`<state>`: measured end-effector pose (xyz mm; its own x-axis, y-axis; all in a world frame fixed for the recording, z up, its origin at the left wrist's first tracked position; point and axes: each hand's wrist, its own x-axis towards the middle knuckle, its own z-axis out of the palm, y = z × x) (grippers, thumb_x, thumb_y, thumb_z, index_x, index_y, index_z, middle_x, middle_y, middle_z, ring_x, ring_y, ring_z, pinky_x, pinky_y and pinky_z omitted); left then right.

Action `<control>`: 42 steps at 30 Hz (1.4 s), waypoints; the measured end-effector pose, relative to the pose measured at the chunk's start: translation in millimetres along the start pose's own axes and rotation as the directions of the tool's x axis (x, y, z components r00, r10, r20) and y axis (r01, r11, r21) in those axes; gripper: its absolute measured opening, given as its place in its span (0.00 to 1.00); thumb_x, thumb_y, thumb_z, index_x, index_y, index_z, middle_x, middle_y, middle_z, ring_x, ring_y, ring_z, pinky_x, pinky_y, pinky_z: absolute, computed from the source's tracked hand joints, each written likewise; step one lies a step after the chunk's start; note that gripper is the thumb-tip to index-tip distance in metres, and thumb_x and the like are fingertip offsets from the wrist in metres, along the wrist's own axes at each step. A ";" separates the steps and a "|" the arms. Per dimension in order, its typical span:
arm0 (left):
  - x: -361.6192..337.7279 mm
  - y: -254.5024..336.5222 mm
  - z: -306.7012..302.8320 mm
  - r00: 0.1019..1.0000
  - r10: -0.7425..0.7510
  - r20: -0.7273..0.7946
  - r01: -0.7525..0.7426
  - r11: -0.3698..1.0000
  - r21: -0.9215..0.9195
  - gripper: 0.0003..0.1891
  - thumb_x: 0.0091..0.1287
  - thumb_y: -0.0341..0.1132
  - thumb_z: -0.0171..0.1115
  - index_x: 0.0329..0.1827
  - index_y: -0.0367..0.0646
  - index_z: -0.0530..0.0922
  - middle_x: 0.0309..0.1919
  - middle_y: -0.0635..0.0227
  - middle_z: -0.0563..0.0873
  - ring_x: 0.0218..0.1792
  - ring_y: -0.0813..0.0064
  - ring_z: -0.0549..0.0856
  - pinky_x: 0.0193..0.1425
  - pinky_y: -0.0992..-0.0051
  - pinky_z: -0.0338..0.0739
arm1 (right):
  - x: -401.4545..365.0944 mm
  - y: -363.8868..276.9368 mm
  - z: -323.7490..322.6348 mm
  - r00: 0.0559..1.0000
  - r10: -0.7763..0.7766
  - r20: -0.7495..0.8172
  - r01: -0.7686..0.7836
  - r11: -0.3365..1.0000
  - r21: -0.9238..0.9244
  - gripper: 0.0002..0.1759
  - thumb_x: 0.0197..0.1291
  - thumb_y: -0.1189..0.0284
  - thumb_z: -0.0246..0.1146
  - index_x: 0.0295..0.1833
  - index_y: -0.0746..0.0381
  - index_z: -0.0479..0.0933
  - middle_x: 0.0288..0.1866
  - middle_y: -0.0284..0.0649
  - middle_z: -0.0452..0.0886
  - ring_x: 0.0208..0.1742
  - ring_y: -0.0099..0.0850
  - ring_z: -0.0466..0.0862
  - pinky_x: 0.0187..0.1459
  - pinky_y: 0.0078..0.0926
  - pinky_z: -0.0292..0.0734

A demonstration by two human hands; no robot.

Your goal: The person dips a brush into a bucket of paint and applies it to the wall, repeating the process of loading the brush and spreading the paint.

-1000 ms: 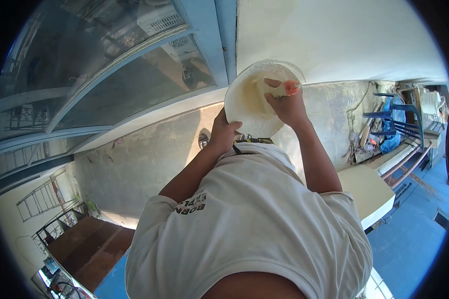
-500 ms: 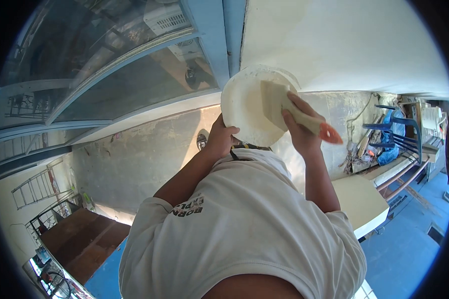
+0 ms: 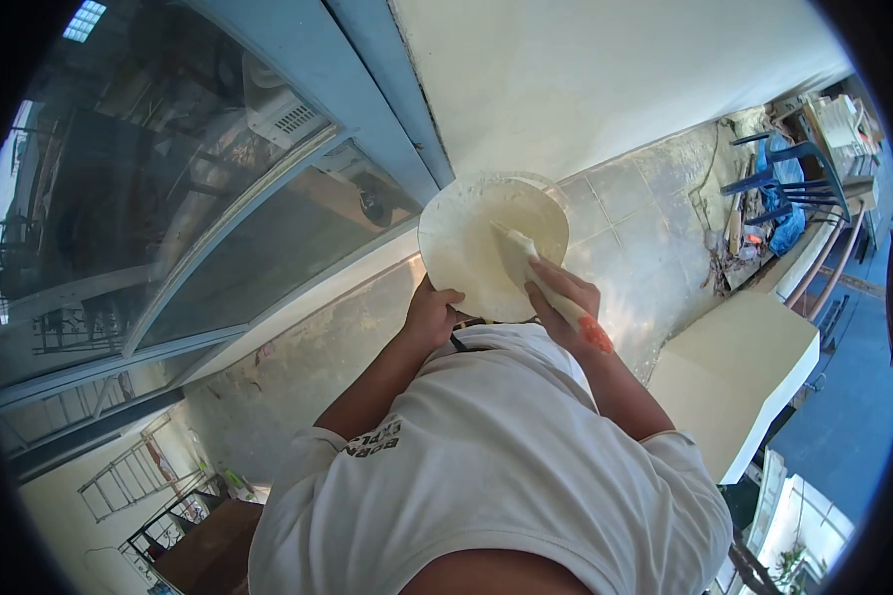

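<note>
My left hand (image 3: 430, 311) grips the near left edge of a round whitish tub (image 3: 450, 230), thumb over the rim and fingers beneath. Pale cream paint shows inside the tub. A wide paintbrush (image 3: 515, 256) with a cream handle and an orange-red end is in my closed right hand (image 3: 572, 297). Its bristles point down into the tub, overlapping the paint. Both hands are in front of my white shirt (image 3: 506, 436), close to the waist.
A white wall (image 3: 605, 79) rises ahead, beside a blue-framed glass window (image 3: 228, 268) on the left. On the right are a blue plastic chair (image 3: 804, 183), scattered debris and a cream block-like ledge (image 3: 734, 367). A ladder (image 3: 134, 481) leans at lower left.
The brush has swung from lying across the tub to pointing down into it, and my right hand has moved lower. The view has rotated, with the tub now slightly further left.
</note>
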<state>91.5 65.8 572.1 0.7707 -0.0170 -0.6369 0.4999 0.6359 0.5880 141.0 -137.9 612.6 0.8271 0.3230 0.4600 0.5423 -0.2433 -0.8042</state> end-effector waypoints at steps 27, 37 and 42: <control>8.9 5.3 -46.5 0.997 -0.002 0.075 0.000 1.000 0.016 0.34 0.52 0.19 0.48 0.66 0.41 0.55 0.57 0.51 0.70 0.55 0.48 0.76 0.52 0.43 0.76 | -21.3 -4.8 24.0 0.900 0.414 -0.137 -0.375 0.895 0.243 0.25 0.57 0.73 0.63 0.59 0.70 0.69 0.50 0.46 0.77 0.44 0.27 0.81 0.38 0.20 0.79; -5.1 -2.6 -66.7 1.000 -0.003 -0.010 0.003 1.000 -0.020 0.34 0.51 0.19 0.48 0.66 0.40 0.54 0.59 0.49 0.68 0.57 0.46 0.74 0.55 0.44 0.75 | 80.5 41.1 19.8 0.610 0.694 -0.382 -0.018 0.495 0.869 0.29 0.57 0.77 0.59 0.64 0.71 0.61 0.55 0.49 0.72 0.48 0.36 0.80 0.39 0.34 0.84; -18.0 -4.3 -68.7 0.996 0.039 -0.078 -0.039 0.999 -0.006 0.35 0.53 0.16 0.45 0.68 0.43 0.52 0.62 0.52 0.64 0.60 0.48 0.71 0.58 0.41 0.71 | 164.3 62.9 29.8 0.549 0.624 -0.556 0.058 0.636 0.770 0.29 0.55 0.78 0.60 0.63 0.72 0.62 0.52 0.51 0.73 0.46 0.36 0.80 0.35 0.31 0.84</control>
<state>48.4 116.4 546.8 0.7562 0.0679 -0.6508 0.4670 0.6407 0.6094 306.5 -72.8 626.4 0.8747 -0.4831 -0.0397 0.2786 0.5681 -0.7744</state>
